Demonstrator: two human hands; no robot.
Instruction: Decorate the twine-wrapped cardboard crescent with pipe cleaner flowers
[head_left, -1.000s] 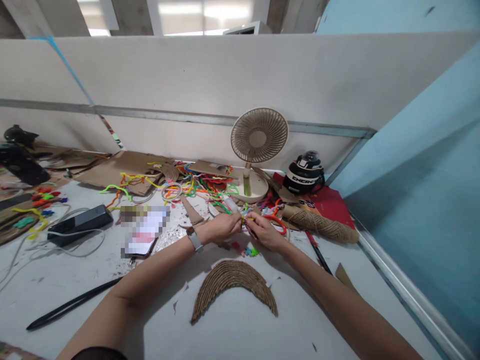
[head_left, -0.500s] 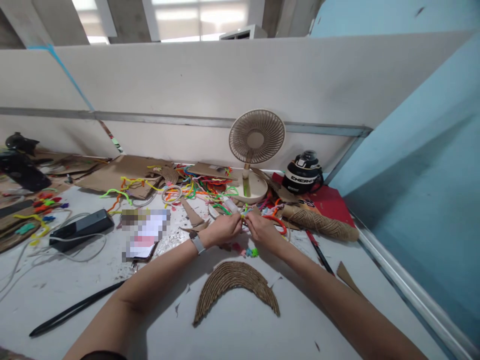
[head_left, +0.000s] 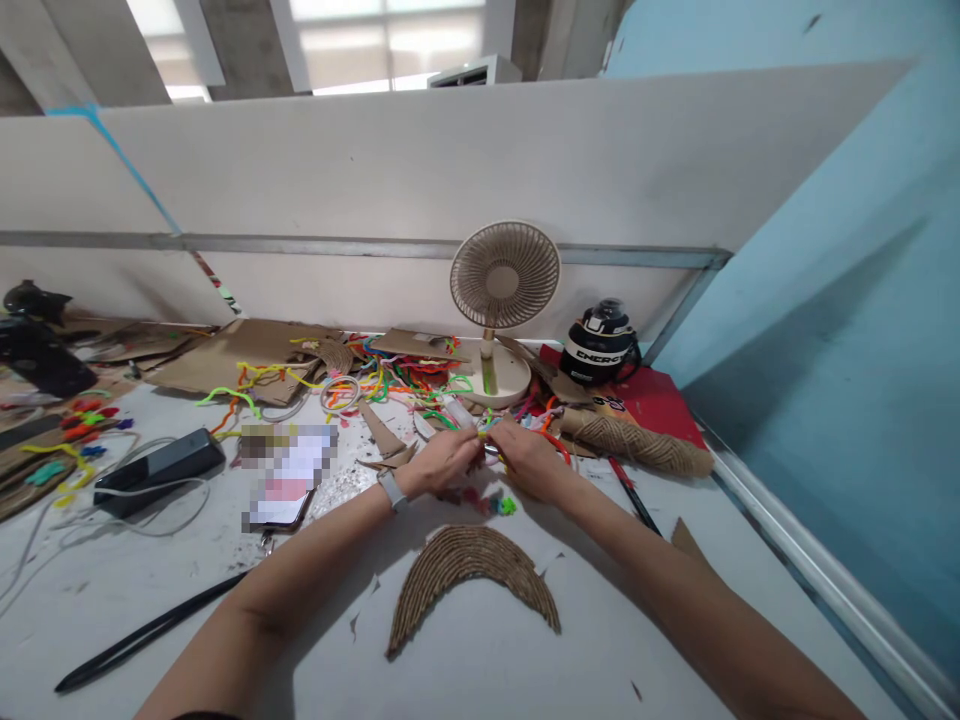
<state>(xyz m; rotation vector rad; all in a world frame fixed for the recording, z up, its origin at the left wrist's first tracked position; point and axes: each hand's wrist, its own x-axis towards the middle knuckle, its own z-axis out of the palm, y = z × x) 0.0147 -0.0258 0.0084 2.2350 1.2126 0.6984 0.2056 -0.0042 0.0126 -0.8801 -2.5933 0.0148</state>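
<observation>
My left hand (head_left: 452,460) and my right hand (head_left: 527,460) meet above the table, fingers pinched. At the left fingertips shows a short bit of yellow pipe cleaner (head_left: 482,435). Beside the right fingers is a small shiny metal thing (head_left: 491,450), mostly covered, whose kind I cannot make out. Just below the hands lie small coloured fuzzy pieces (head_left: 508,506), green, blue and pink. Nearer to me rests a brown crescent of coiled cord or corrugated strips (head_left: 472,550), touched by neither hand.
Behind the hands stand a fan (head_left: 495,372) and a dark bottle (head_left: 598,345), among tangled pipe cleaners (head_left: 427,375). A patterned brown roll (head_left: 637,442) lies right. Leftward are a phone (head_left: 292,480), a black box with a cable (head_left: 159,472) and cardboard (head_left: 217,360).
The view has shifted slightly. Both hands stay together in the same place, and a little more of the shiny metal thing shows by the right fingers.
</observation>
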